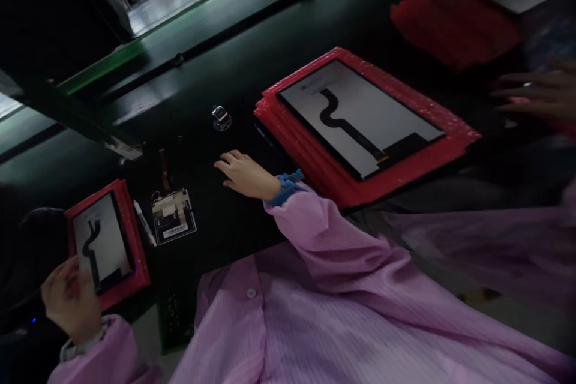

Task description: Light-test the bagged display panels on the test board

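Observation:
My left hand, partly blurred, is raised at the near left edge of a small display panel. Its fingers are curled; whatever they hold, if anything, I cannot make out. That panel lies on red bubble-wrap, its dark ribbon cable facing up. My right hand, with a blue band at the wrist, hovers over or rests on the dark table, fingers stretched out and holding nothing. Between my hands lie a small circuit assembly with a label, a white pen-like stick and a brownish flex cable.
To the right, a larger display panel tops a stack of red bubble-wrap sheets. A small shiny metal device stands behind my right hand. Another person's blurred hand is at far right, near more red wrap.

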Demonstrator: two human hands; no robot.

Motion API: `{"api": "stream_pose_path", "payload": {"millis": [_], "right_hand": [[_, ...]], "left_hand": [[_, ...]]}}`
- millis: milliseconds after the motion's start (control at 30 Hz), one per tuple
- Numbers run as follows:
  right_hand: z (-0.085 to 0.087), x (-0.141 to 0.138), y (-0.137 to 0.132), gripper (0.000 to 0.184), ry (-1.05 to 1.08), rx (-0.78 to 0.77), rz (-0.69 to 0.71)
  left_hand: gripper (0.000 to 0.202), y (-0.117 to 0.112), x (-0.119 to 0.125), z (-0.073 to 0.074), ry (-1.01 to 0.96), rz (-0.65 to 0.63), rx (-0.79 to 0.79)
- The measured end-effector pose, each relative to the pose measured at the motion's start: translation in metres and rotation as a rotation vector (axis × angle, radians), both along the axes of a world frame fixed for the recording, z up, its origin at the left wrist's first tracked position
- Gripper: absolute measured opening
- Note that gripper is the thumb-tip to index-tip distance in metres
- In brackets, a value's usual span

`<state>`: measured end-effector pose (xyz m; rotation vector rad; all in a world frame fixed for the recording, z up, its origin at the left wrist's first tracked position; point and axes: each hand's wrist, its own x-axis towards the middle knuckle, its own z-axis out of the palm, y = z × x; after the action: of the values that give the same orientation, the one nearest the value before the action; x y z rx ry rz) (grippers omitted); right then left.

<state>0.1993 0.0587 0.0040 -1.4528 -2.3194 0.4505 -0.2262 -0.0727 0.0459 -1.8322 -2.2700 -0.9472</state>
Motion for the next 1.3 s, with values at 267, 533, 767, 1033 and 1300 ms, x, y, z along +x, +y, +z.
{"api": "stream_pose_path", "payload": {"millis": [267,533,767,1033,1300], "right_hand": [[-0.022,0.084,-0.147,0.036,0.277,0.725,-0.703],[-0.034,0.137,-0.168,0.017,0.068,0.574,-0.997],[-0.036,0.132,-0.151,0.015,0.159,0.883,-0.908],[-0.015,0.08,-0.177,0.012,0.201,0.771,-0.589],[-0.008,0.048,-0.187,0.007,0.342,0.865,-0.463]], "left_hand": [[0.032,0.018,0.173,-0.017,-0.12,-0.911,0.017],[0.025,0.024,0.298,-0.034,-0.655,-1.262,-0.398],[0.05,0.024,0.358,-0.049,-1.382,-1.03,-0.875],[0.06,0.035,0.404,-0.04,-1.611,-0.833,-0.835],[0.052,0.004,0.309,-0.041,-1.548,-0.537,-0.69]]}}
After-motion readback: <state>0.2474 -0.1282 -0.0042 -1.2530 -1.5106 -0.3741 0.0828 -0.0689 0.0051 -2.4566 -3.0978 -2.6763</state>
